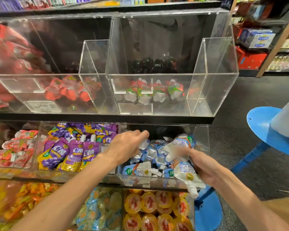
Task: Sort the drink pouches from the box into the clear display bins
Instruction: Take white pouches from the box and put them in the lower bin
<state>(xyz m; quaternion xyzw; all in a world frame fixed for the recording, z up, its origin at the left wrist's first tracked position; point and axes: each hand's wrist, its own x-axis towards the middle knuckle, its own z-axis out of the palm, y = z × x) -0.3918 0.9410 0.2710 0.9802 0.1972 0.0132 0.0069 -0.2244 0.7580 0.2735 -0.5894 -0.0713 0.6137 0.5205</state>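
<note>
Shop aisle, dark speckled floor (240, 97), tiered shelving with clear acrylic bins. Blue stand (264, 127) was off to the right, a corner of a cardboard box (284, 207) at lower right. Top-tier bin (157, 77) held a few green-and-red pouches (157, 90); red pouches (68, 90) filled the bin left of it. Middle tier: purple grape pouches (70, 152) in the centre bin, blue-and-white drink pouches (150, 155) in the right-hand bin (202, 139). Bottom tier had round jelly cups (148, 212).

Left hand (127, 147) was reaching into the right-hand bin, fingers curled down onto one pouch in the pile; couldn't tell if it was actually pinched. Right hand (203, 167) was closed around a bunch of blue-and-white pouches (182, 157) at the bin's front right corner, one hanging spout-down over the front edge.
</note>
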